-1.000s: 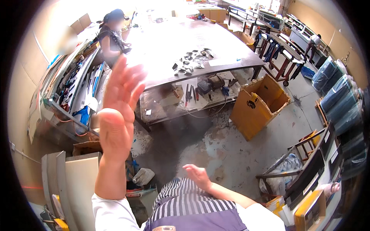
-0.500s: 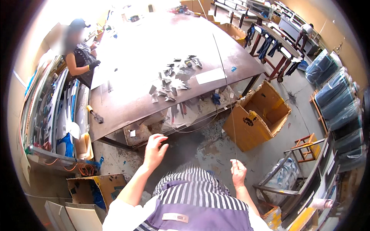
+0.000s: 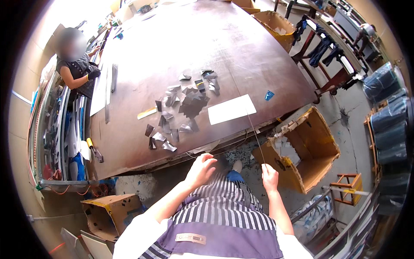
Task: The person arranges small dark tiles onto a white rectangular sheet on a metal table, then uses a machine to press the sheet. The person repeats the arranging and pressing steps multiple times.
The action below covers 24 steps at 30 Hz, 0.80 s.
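Note:
My right hand [image 3: 270,177] is closed round a long, thin, dark line [image 3: 254,131]; whether it is a cord or a stiff strip I cannot tell. From my fingers it runs away over the near table edge and up across the tabletop. My left hand [image 3: 201,171] hangs in front of the near edge with bent, parted fingers and nothing in it. On the brown table [image 3: 254,52] lies a loose heap of small dark grey cut pieces [image 3: 194,105]. Right of the heap is a white rectangular sheet [image 3: 232,109], which the thin line crosses.
A yellow-handled tool [image 3: 94,150] lies at the table's left corner. Large cardboard boxes stand on the floor at right [image 3: 317,151] and lower left [image 3: 113,212]. A co-worker [image 3: 79,69] stands at the left side by a rack of upright sheets [image 3: 71,134]. A metal frame [image 3: 345,211] is at lower right.
I have come closer to the table, which now fills more of the view. My left hand has shifted right, toward the table edge. My right hand still grips the thin line.

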### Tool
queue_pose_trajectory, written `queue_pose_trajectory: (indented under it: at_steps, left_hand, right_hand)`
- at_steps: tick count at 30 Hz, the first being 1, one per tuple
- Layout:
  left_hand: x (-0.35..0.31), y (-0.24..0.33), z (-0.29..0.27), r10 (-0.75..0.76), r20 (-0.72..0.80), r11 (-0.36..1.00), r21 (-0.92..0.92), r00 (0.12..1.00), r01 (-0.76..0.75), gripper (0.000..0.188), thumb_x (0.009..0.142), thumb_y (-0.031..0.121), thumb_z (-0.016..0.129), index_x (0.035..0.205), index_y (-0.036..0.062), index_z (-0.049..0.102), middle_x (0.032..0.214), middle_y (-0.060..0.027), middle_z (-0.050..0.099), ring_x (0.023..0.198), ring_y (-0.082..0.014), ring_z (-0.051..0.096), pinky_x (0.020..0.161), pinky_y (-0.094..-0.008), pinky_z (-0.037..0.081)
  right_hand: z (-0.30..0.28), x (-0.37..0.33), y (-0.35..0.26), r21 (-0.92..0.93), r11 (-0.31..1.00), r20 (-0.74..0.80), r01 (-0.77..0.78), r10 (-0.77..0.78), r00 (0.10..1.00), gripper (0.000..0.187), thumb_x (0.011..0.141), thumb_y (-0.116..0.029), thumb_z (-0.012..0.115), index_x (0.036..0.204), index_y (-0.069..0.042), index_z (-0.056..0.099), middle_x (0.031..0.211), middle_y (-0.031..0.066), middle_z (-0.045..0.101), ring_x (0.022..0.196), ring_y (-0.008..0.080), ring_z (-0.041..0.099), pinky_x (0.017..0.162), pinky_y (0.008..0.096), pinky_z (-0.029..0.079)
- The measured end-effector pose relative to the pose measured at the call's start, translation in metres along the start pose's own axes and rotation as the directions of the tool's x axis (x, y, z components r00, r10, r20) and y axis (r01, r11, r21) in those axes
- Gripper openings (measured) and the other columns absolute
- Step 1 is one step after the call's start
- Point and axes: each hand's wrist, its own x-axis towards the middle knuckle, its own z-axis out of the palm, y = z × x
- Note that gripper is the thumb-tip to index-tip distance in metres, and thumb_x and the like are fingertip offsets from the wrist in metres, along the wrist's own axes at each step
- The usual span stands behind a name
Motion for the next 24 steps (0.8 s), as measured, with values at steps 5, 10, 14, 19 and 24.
queue_pose_trajectory:
  at_steps: [5, 10, 14, 19, 24]
  left_hand:
    - [0.08, -0.016, 0.007, -0.023, -0.128, 0.999, 0.046, 0.992, 0.029, 0.03, 0.081, 0.007, 0.07, 0.11, 0.0048, 0.063, 0.119, -0.0159, 0.055, 0.115, -0.0349, 0.053, 0.099, -0.0418, 0.045]
    - [0.169, -0.041, -0.005, -0.153, -0.384, 0.97, 0.118, 0.911, 0.212, 0.019, 0.078, 0.009, 0.073, 0.096, 0.004, 0.069, 0.105, -0.0138, 0.058, 0.101, -0.0313, 0.057, 0.087, -0.0401, 0.048]
    - [0.266, -0.078, -0.014, -0.656, -0.362, 0.75, -0.407, 0.662, 0.521, 0.061, 0.076, 0.033, 0.079, 0.121, -0.0016, 0.056, 0.087, -0.013, 0.072, 0.084, -0.0264, 0.07, 0.08, -0.037, 0.053]
    - [0.319, -0.117, 0.002, -0.748, -0.373, 0.659, -0.513, 0.548, 0.55, 0.056, 0.074, 0.019, 0.078, 0.114, 0.0002, 0.045, 0.083, -0.0131, 0.07, 0.081, -0.0297, 0.069, 0.078, -0.0394, 0.054]
    - [0.253, -0.067, -0.016, -0.538, -0.325, 0.809, -0.457, 0.778, 0.369, 0.049, 0.078, 0.007, 0.077, 0.119, 0.002, 0.051, 0.08, -0.0044, 0.065, 0.074, -0.0112, 0.063, 0.069, -0.0249, 0.05]
  right_hand:
    - [0.008, 0.109, -0.02, -0.177, 0.974, 0.123, 0.14, -0.12, 0.985, 0.028, 0.097, -0.022, 0.052, 0.113, -0.004, 0.066, 0.085, 0.0223, 0.069, 0.081, 0.0416, 0.066, 0.074, 0.048, 0.052]
    - [0.014, 0.15, -0.036, -0.33, 0.894, 0.205, 0.302, -0.244, 0.948, 0.036, 0.094, -0.018, 0.058, 0.126, -0.001, 0.057, 0.112, 0.021, 0.063, 0.104, 0.0389, 0.059, 0.09, 0.0449, 0.048]
    - [0.014, 0.148, -0.057, -0.329, 0.876, 0.132, 0.354, -0.328, 0.935, 0.038, 0.09, -0.014, 0.062, 0.124, 0.001, 0.056, 0.118, 0.0184, 0.056, 0.112, 0.0369, 0.052, 0.098, 0.0445, 0.044]
    - [0.015, 0.139, -0.082, -0.268, 0.899, 0.107, 0.345, -0.328, 0.939, 0.038, 0.089, -0.01, 0.062, 0.126, 0.0, 0.056, 0.117, 0.0176, 0.055, 0.111, 0.0365, 0.053, 0.097, 0.0441, 0.044]
    - [0.028, 0.137, -0.116, 0.012, 0.967, 0.107, 0.253, -0.253, 0.962, 0.037, 0.088, -0.003, 0.064, 0.124, 0.0, 0.059, 0.114, 0.0146, 0.058, 0.092, 0.0256, 0.063, 0.083, 0.0347, 0.052]
